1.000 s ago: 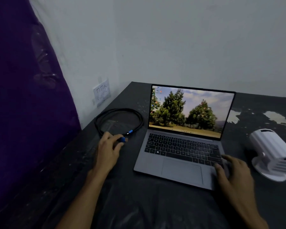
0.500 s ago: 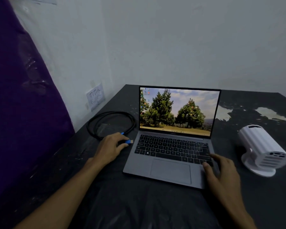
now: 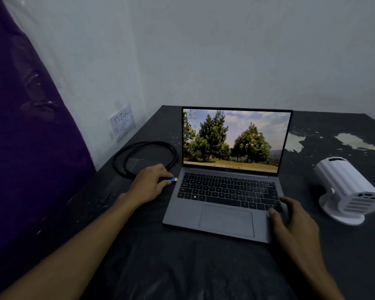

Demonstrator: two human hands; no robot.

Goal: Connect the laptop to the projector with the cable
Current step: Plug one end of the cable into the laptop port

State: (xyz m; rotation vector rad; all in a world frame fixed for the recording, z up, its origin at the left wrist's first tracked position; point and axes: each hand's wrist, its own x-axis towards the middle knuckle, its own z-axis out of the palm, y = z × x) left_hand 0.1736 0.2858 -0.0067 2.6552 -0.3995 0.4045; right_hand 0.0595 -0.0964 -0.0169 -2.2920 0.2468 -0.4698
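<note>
Closer to the laptop (image 3: 225,191) now, the left hand (image 3: 149,185) pinches the cable (image 3: 143,148) plug (image 3: 172,179) at frame centre-left; right hand (image 3: 290,221) rests loosely open on the laptop's corner; projector (image 3: 349,189) stands on the tabletop (image 3: 182,267) at right.

The room I'm working in is dim, with a cool bluish cast over the wall (image 3: 247,50). The brightest thing is the laptop screen (image 3: 234,138), which glows without washing out. The dark table cover (image 3: 182,267) swallows detail near me and shows only faint sheen on its creases. My right hand (image 3: 290,226) is smeared by motion blur, and the white projector (image 3: 349,189) looks soft. Straight lines bow toward the frame edges from the wide lens.
</note>
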